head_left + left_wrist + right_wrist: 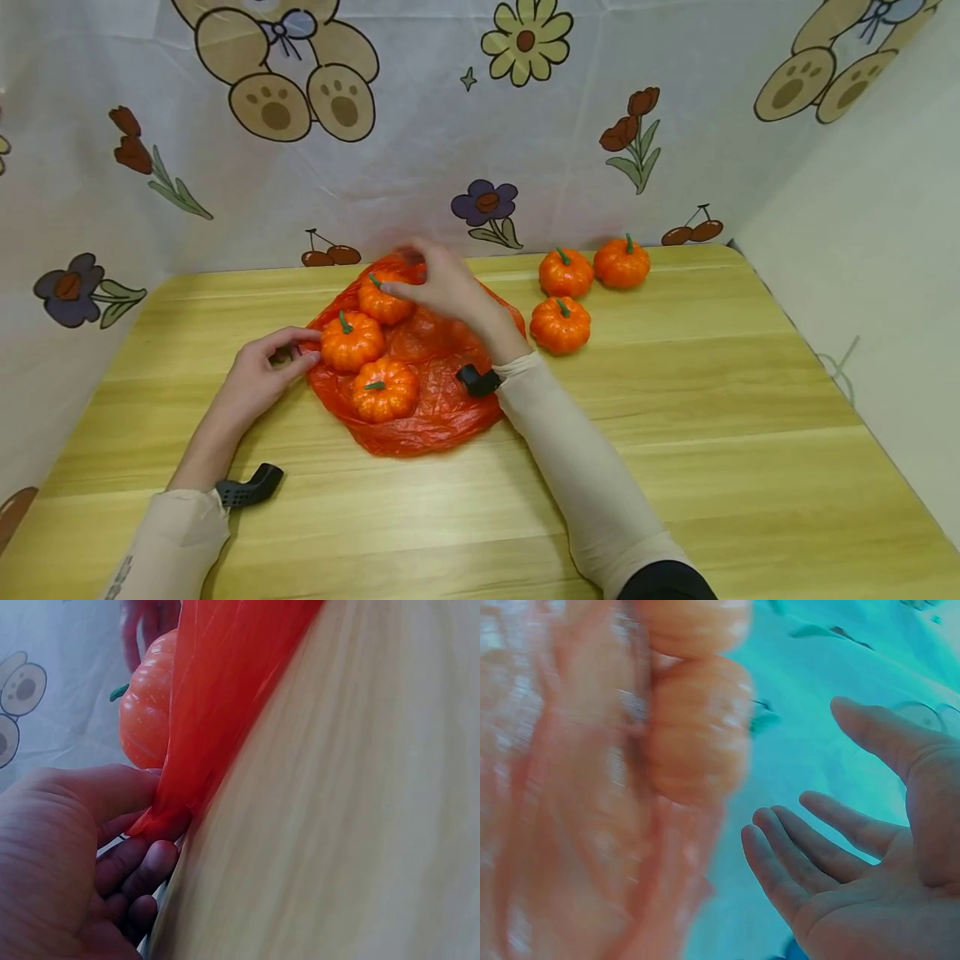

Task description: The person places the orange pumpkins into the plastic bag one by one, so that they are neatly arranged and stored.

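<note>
A thin red plastic bag (442, 354) lies spread on the table with three small orange pumpkins on it: one at the back (384, 307), one at the left (351, 343) and one at the front (386, 392). My left hand (261, 371) pinches the bag's left edge between thumb and fingers, beside the left pumpkin; the left wrist view shows the red film (232, 682) between them. Over the bag's far side, my right hand (450, 283) hovers close to the back pumpkin. In the right wrist view that hand (855, 877) has its fingers extended and thumb apart, holding nothing.
Three more pumpkins stand right of the bag: a left rear one (566, 275), a right rear one (622, 263) and a nearer one (561, 327). A printed cloth (420, 167) hangs behind the wooden table (712, 417). A white wall (885, 275) rises at the right.
</note>
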The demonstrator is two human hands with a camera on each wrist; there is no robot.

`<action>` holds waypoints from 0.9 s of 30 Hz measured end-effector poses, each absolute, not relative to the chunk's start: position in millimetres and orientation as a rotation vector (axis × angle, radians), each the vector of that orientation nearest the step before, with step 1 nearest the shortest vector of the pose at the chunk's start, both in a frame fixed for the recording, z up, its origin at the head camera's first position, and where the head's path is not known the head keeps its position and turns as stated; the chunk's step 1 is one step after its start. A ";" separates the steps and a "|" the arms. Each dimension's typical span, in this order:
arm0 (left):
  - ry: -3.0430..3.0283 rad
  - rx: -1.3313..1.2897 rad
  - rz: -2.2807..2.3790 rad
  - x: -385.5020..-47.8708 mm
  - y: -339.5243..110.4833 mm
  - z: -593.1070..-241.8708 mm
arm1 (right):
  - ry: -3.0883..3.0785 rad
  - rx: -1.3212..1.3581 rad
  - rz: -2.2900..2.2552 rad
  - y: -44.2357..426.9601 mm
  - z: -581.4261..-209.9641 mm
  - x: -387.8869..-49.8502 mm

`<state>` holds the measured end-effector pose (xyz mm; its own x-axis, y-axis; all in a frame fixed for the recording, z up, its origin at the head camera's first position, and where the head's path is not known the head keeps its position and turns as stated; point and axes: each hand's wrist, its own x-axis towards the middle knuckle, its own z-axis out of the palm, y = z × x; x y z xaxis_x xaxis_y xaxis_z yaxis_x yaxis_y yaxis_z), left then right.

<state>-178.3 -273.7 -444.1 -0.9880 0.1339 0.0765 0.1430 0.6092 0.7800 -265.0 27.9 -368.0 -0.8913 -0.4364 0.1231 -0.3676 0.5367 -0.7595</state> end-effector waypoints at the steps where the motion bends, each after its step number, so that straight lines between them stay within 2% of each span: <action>1: -2.808 -0.244 -1.363 -178.4 -273.6 -444.0 | 2.679 -0.695 -1.314 30.7 -363.9 -264.1; 15: -2.801 -0.284 -1.362 -178.8 -271.7 -441.1 | 2.767 -0.769 -1.327 66.4 -332.9 -250.1; 27: -2.801 -0.297 -1.352 -176.4 -274.6 -442.7 | 2.563 -0.817 -1.537 113.7 -335.2 -248.4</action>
